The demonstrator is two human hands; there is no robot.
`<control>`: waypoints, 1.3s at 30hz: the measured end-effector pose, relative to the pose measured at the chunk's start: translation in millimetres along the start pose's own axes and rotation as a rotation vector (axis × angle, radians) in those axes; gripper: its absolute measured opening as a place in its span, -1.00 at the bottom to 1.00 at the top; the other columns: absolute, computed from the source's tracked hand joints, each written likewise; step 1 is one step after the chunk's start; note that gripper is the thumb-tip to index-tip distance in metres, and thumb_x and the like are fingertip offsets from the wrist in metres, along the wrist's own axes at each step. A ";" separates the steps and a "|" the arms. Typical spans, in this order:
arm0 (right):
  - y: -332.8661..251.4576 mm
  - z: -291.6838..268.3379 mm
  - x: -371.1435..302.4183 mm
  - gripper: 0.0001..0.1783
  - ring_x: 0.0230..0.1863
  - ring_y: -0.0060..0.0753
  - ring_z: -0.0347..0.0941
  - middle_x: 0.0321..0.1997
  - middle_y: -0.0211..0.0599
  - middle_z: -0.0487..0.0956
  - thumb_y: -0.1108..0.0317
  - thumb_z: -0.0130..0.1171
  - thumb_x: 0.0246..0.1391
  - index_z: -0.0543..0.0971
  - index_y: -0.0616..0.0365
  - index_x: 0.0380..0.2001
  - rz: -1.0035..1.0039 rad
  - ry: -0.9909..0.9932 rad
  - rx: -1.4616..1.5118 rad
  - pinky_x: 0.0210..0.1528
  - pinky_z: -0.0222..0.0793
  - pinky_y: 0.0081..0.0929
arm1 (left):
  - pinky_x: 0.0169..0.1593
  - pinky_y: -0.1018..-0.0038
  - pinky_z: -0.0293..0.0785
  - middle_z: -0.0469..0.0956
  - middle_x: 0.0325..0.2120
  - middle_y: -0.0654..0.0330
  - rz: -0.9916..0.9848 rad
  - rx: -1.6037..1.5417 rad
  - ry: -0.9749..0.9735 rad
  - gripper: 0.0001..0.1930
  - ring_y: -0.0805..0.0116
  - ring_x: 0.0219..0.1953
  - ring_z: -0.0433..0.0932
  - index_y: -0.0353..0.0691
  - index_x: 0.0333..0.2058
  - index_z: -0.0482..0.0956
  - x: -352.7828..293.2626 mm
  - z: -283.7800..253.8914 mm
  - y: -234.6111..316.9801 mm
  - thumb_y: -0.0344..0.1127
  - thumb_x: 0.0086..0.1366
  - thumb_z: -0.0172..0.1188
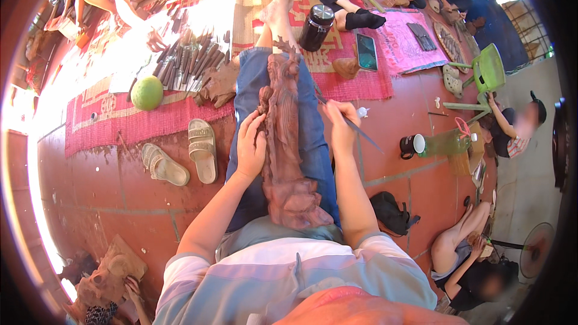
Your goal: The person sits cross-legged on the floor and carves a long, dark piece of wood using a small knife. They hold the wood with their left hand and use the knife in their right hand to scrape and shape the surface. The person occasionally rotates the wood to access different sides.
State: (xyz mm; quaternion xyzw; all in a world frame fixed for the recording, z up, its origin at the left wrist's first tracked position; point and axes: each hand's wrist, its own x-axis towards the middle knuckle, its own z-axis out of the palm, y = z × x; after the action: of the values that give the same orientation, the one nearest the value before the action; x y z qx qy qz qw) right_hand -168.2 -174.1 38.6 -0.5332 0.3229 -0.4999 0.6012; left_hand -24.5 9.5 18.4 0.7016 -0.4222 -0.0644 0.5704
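A reddish-brown wooden carving (pixel 286 126) of a robed standing figure lies lengthwise along my lap, its wide base towards my belly. My left hand (pixel 251 143) grips its left side, fingers curled against the wood near a small carved knob. Beside the carving's right side, my right hand (pixel 342 121) is closed around a slim, dark file-like tool (pixel 366 136). One end of the tool points towards the carving, the other sticks out to the lower right. Whether the tool touches the wood, I cannot tell.
Many carving tools (pixel 192 57) lie on the mat at the far left, near another person's hand (pixel 155 41). A green round fruit (pixel 147 93), sandals (pixel 203 150), a dark flask (pixel 316 27), a phone (pixel 366 52), a mug (pixel 412 145) and a black bag (pixel 390 213) surround me.
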 end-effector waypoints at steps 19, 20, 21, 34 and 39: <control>-41.6 -63.1 -116.9 -0.70 -0.10 -0.29 0.59 -0.02 -0.10 0.51 0.40 -0.01 0.33 0.38 0.31 0.05 0.390 -0.032 0.180 -0.07 0.60 -0.46 | 0.25 0.36 0.35 0.33 0.22 0.01 -0.947 -0.663 -0.199 -0.50 0.26 0.24 0.36 -0.34 0.29 0.20 -87.6 -67.3 69.6 -0.41 0.41 -0.03; -42.7 -63.7 -121.4 -0.72 -0.09 -0.30 0.59 -0.02 -0.10 0.51 0.42 0.00 0.32 0.38 0.30 0.04 0.401 -0.035 0.185 -0.06 0.60 -0.45 | 0.26 0.35 0.33 0.32 0.23 0.00 -0.985 -0.682 -0.209 -0.49 0.25 0.25 0.34 -0.33 0.30 0.18 -93.4 -69.8 72.6 -0.40 0.41 -0.03; -43.8 -63.3 -123.4 -0.73 -0.08 -0.30 0.59 -0.02 -0.11 0.51 0.43 0.01 0.31 0.38 0.29 0.03 0.405 -0.039 0.191 -0.06 0.61 -0.44 | 0.27 0.34 0.32 0.31 0.24 0.00 -0.966 -0.663 -0.222 -0.49 0.24 0.26 0.33 -0.33 0.31 0.18 -97.0 -70.0 73.8 -0.39 0.41 -0.02; -54.1 19.9 -73.5 -0.85 -0.16 -0.43 0.55 -0.13 -0.18 0.55 0.54 0.29 0.04 0.51 0.23 -0.34 -0.184 -0.372 -0.368 -0.13 0.48 -0.55 | -0.12 0.60 0.37 0.46 -0.21 0.27 -0.294 -0.315 -0.249 -0.63 0.55 -0.25 0.41 -0.28 0.13 0.44 -70.4 -52.2 84.6 -0.52 0.35 0.00; -54.7 53.7 -32.1 -0.86 -0.27 -0.33 0.56 -0.31 -0.22 0.56 0.49 0.32 -0.09 0.56 0.21 -0.42 -0.430 -0.465 -0.572 -0.23 0.45 -0.49 | -0.19 0.46 0.40 0.49 -0.39 0.23 -0.146 -0.213 -0.353 -0.66 0.34 -0.34 0.44 -0.22 0.03 0.53 -54.6 -37.9 98.8 -0.47 0.28 0.07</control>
State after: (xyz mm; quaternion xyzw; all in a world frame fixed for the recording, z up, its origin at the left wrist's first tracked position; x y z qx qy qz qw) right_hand -142.2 -122.9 98.6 -0.8322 0.1859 -0.3709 0.3678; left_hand -88.8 74.9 94.4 0.6439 -0.4544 -0.2718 0.5523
